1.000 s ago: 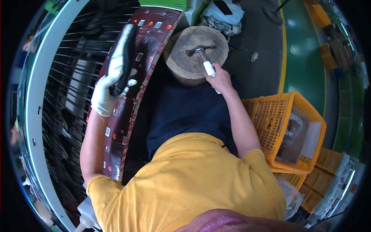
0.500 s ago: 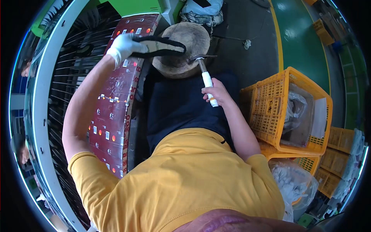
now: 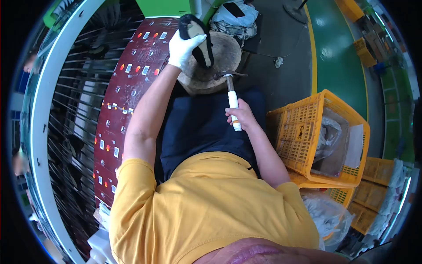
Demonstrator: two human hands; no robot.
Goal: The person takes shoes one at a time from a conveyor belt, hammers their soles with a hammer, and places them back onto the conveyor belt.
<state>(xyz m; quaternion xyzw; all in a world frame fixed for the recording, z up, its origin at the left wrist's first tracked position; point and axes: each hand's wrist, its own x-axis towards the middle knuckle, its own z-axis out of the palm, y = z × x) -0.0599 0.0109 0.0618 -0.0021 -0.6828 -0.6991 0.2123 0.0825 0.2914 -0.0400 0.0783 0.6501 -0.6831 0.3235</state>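
My left hand (image 3: 182, 49), in a white glove, grips a black shoe (image 3: 205, 55) with a beige underside. The shoe is tilted, held over the left part of a round wooden block (image 3: 226, 49); whether it touches the block I cannot tell. My bare right hand (image 3: 241, 115) is closed around the white-wrapped handle of a hammer (image 3: 232, 94). The hammer's dark head is at the block's near right edge.
A long box wrapped in dark red printed paper (image 3: 132, 94) runs along my left, beside a rack of dark rods (image 3: 83, 105). On the right stands a yellow crate (image 3: 303, 134) holding clear plastic. Bundled plastic bags (image 3: 235, 20) lie beyond the block.
My left hand has moved right with the shoe and turned it from lying sideways to more upright. The right hand with the hammer has barely moved; the view has shifted slightly.
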